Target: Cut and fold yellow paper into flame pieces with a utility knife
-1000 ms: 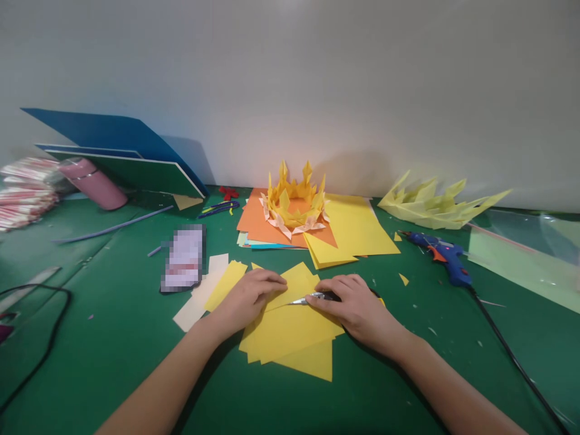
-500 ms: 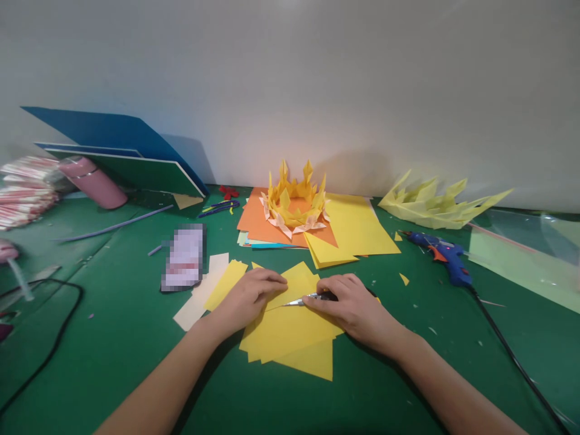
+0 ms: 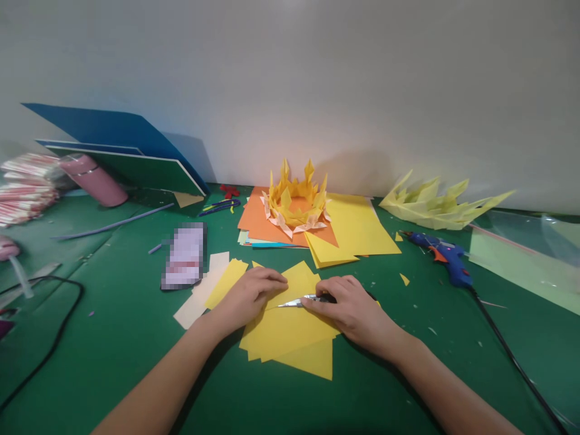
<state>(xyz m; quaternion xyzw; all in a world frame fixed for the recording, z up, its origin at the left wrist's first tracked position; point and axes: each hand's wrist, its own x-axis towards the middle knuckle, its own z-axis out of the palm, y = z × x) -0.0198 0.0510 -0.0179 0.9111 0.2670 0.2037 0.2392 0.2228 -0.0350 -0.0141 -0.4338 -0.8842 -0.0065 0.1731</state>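
Observation:
My right hand (image 3: 348, 305) is closed around a utility knife (image 3: 296, 302) with a black handle and a metal blade pointing left. The blade lies low along a thin line in the top of a stack of yellow paper sheets (image 3: 290, 338). My left hand (image 3: 249, 296) rests on the same stack, its fingers stretched out and pressing the paper just left of the blade tip. Beside my left wrist lie narrow yellow strips (image 3: 226, 284) and pale pink paper strips (image 3: 194, 308).
A yellow paper crown (image 3: 296, 208) stands on orange and yellow sheets behind my hands. To the right are a pale folded-paper piece (image 3: 439, 208) and a blue glue gun (image 3: 446, 257) with its cord. At left are a phone (image 3: 185, 257), a pink bottle (image 3: 95, 181) and leaning boards (image 3: 113, 133).
The knife blade has slid slightly left along the paper, with my right hand following. My left hand stays in place on the stack.

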